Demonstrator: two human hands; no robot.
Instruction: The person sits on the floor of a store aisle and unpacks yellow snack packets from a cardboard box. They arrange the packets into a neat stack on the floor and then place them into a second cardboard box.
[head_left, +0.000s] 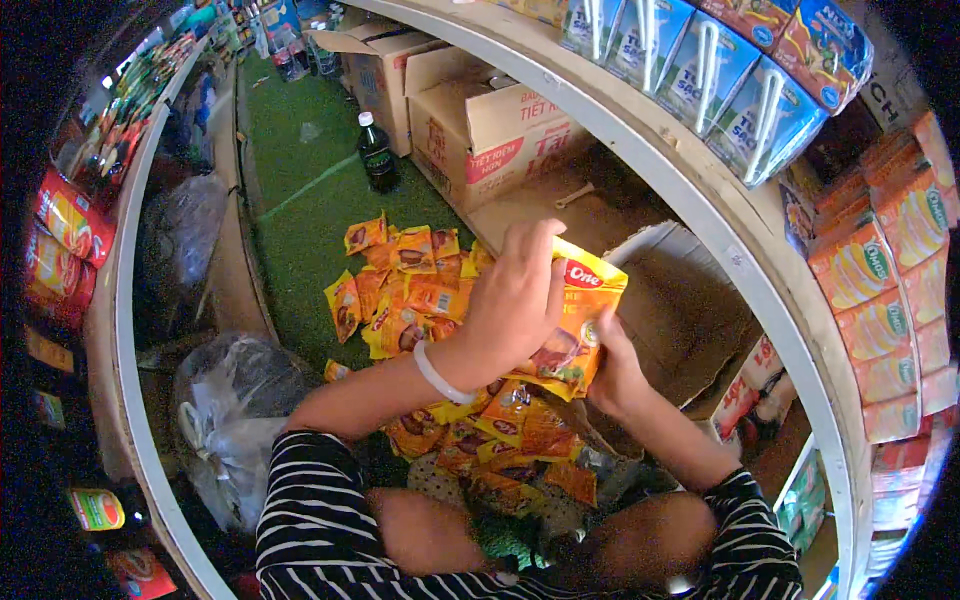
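Note:
Between my hands is a plump yellow-and-orange food packet (580, 325) with a red label and a picture of food, held tilted above the floor. My left hand (515, 300), white band at its wrist, is closed over the packet's upper left side. Gripping the lower right edge is my right hand (615, 370), its thumb on the front. Many small orange-and-yellow sachets (405, 290) lie heaped on the green mat behind my left forearm. More sachets (515, 425) are piled beneath the packet, close to my knees.
An open cardboard box (700, 290) stands just right of my hands. Farther off are more cartons (490, 140) and a dark bottle (375, 155) with a white cap. A clear plastic bag (235, 430) sits at left. Shelf edges (740, 250) curve along both sides.

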